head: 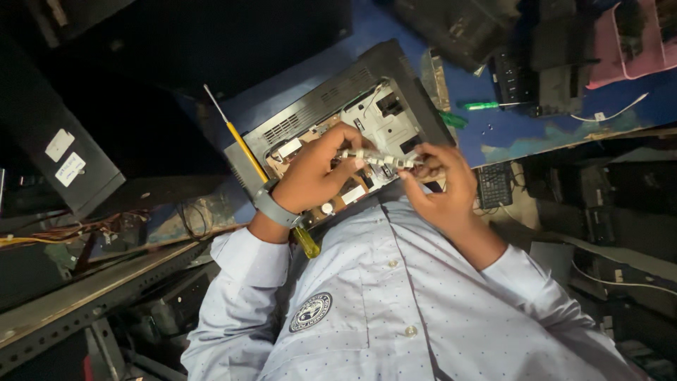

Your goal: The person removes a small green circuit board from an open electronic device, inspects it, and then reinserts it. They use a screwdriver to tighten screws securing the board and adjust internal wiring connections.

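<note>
Hands meet over an opened black electronics chassis [331, 106] that lies on the blue desk [508, 134], its circuit boards exposed. The left hand [314, 173] (grey watch on the wrist) and the right hand [441, 180] each pinch one end of a small whitish wired connector strip [377, 160], both grips closed on it, holding it just above the boards, probably so that it stays taut and close to the eyes. A yellow-handled screwdriver [243, 148] lies slanted beside the chassis, its handle passing under the left wrist. A green-handled screwdriver [483, 106] rests well apart on the desk, near dark equipment [529, 70] and a pink tray [635, 42]. The person's light dotted shirt fills the foreground and hides the near edge of the chassis.
</note>
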